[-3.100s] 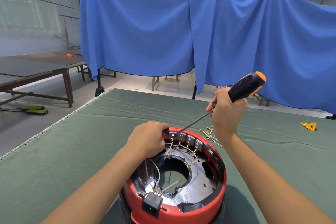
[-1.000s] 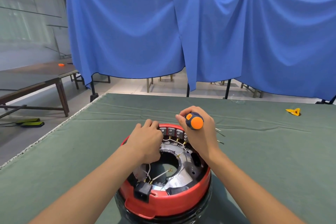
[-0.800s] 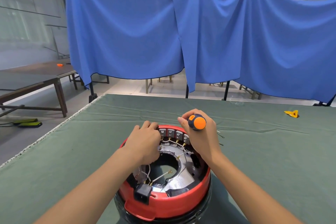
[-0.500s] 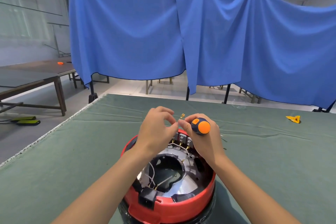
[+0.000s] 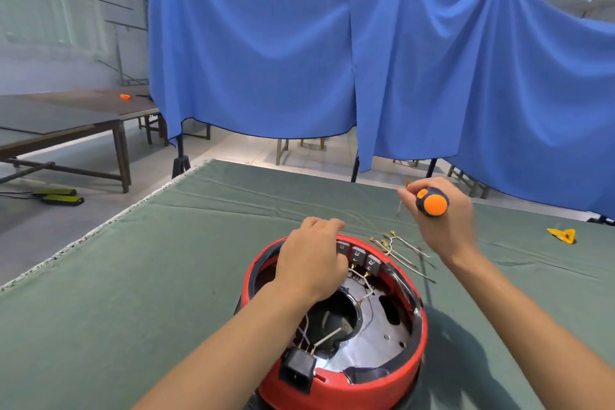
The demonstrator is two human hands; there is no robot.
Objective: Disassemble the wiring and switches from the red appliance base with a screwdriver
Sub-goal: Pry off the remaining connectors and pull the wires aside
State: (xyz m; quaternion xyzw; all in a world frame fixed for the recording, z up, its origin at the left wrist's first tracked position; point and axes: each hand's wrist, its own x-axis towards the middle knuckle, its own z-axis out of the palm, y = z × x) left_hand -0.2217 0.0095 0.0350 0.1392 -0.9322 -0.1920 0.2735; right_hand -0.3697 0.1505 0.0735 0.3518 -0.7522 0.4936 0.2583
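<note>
On a counter [image 5: 133, 276] covered with green cloth, before hung blue drapes [image 5: 266, 60], the red appliance base [image 5: 382, 373] is shown near the front edge, open side up. A second, bare table [image 5: 66, 123] is seen at the left, and a yellow object [image 5: 562, 235] lies well apart at the right. The left hand [image 5: 312, 263] is laid on the far rim, its fingers curled over the switches [image 5: 362, 258]. The screwdriver [image 5: 431, 202] is gripped in the closed fingers of the right hand [image 5: 446, 220]. Compared with 0.5 s ago, the right hand has been drawn away rightward, above the loose wires [image 5: 399, 251] lying just beside the base, and the left hand has been lowered onto the rim.
</note>
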